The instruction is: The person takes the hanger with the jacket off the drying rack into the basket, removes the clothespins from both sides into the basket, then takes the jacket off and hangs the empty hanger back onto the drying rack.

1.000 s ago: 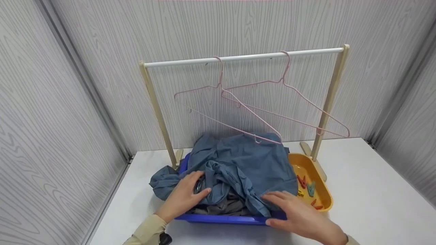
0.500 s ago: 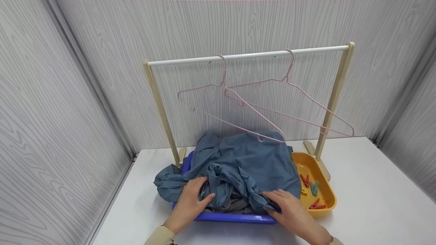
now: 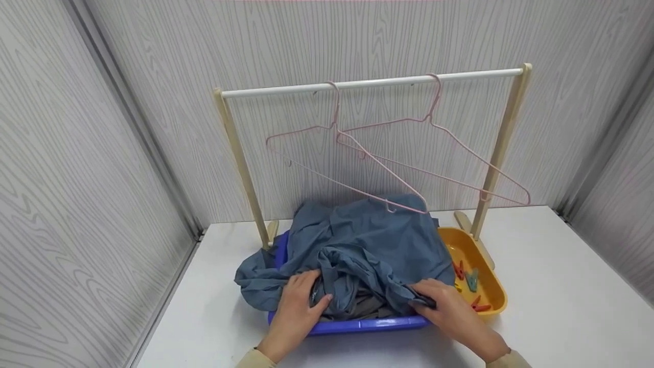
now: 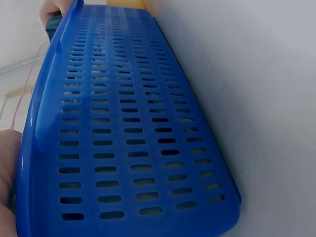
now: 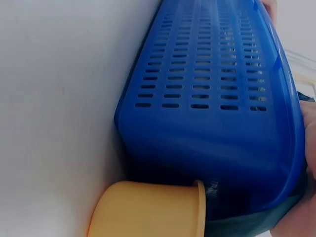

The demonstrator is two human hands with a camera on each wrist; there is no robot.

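Note:
A blue-grey garment (image 3: 378,240) lies heaped over the blue basket (image 3: 368,325), with part of it hanging over the left side. My left hand (image 3: 296,306) grips a bunched fold of it, fingers and thumb curved around the cloth; the fingertips are partly hidden. On the right, my right hand (image 3: 452,309) pinches the garment's edge between thumb and fingers, just above the basket's front right corner. Dark grey cloth (image 3: 370,306) shows beneath the garment. In the wrist views only parts of the left hand (image 4: 6,182) and right hand (image 5: 303,197) appear by the basket's rim.
Behind the basket stands a rack with a white rod (image 3: 378,83) and wooden posts (image 3: 500,153). Two pink hangers (image 3: 380,163) hang from it, reaching down over the garment. A yellow tray (image 3: 498,291) with several clothespins (image 3: 472,280) stands against the basket's right side.
My right hand has come in and taken hold of the garment's edge. Over the last half second, the basket, garment and both hands have shifted slightly right. The camera view also shifted earlier.

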